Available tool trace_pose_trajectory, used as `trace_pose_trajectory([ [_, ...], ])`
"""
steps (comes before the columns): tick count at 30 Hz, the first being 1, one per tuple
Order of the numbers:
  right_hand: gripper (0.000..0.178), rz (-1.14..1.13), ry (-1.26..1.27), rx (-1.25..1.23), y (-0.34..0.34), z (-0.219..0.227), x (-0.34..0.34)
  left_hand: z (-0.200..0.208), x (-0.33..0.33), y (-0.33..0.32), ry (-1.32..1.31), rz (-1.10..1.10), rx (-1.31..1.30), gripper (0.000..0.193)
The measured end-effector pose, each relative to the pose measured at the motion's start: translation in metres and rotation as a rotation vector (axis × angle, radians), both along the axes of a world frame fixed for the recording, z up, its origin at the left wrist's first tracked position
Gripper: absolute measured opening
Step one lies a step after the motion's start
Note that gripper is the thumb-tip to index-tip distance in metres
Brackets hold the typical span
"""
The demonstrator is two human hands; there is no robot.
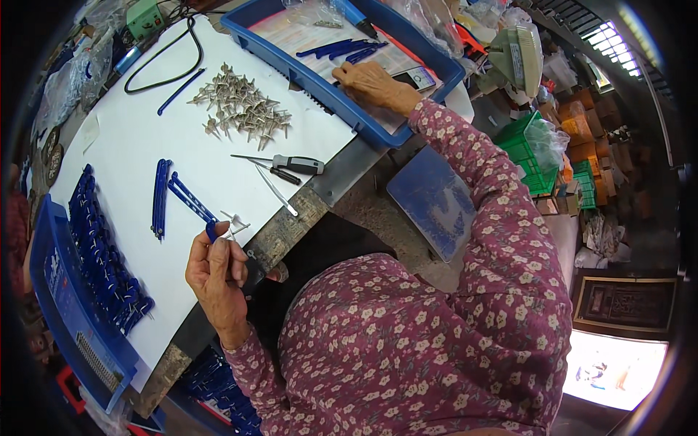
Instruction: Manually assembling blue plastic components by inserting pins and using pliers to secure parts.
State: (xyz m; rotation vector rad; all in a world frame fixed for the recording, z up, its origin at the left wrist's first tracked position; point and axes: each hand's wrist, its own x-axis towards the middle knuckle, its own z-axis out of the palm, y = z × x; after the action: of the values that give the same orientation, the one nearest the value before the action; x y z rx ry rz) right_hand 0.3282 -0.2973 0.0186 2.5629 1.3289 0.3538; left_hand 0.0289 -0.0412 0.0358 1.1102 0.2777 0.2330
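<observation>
Head view: a blue slotted piece (190, 201) sits by its near end in the left hand (218, 280), thumb and forefinger pressed together on it, the other fingers curled in underneath. The rest of the piece slants up and to the left of that pinch, over the white sheet (138, 120). A small silver piece (235, 224) shows just right of the fingertips; whether it is joined to the blue one I cannot tell. Near the pinch, to its left, lies a pair of blue strips (160, 200); farther left is a dense row of blue pieces (105, 258). Beyond the fingertips, up and to the right, rest a grey-handled screwdriver (299, 165), a black-handled tool (284, 176) and a slim metal tool (277, 192), with a heap of silver metal pieces (243, 105) farther off. The right hand (379, 87) reaches into a blue tray (294, 70), its fingers bent downward and close together; what they grip, if anything, I cannot tell. Above those fingers lie more blue strips (349, 49), and to their right a phone-like device (418, 77).
</observation>
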Motion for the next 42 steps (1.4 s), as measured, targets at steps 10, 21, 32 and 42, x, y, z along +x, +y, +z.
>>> trace_pose_trajectory([
  [10, 0.019, -0.019, -0.23, 0.989, -0.004, 0.043, -0.014, 0.004, -0.008, 0.007, -0.084, -0.032, -0.265, 0.026],
  [21, 0.016, -0.076, 1.488, 1.341, 0.07, 0.079, -0.158, 0.007, -0.002, -0.008, -0.039, -0.066, -0.169, 0.019],
  [32, 0.019, 0.041, 2.036, 1.275, 0.113, 0.029, -0.196, 0.017, -0.007, -0.018, -0.001, -0.014, -0.036, 0.02],
  [42, 0.019, 0.061, 1.997, 1.284, 0.099, 0.029, -0.191, 0.021, 0.007, -0.03, -0.015, -0.019, 0.056, 0.02],
])
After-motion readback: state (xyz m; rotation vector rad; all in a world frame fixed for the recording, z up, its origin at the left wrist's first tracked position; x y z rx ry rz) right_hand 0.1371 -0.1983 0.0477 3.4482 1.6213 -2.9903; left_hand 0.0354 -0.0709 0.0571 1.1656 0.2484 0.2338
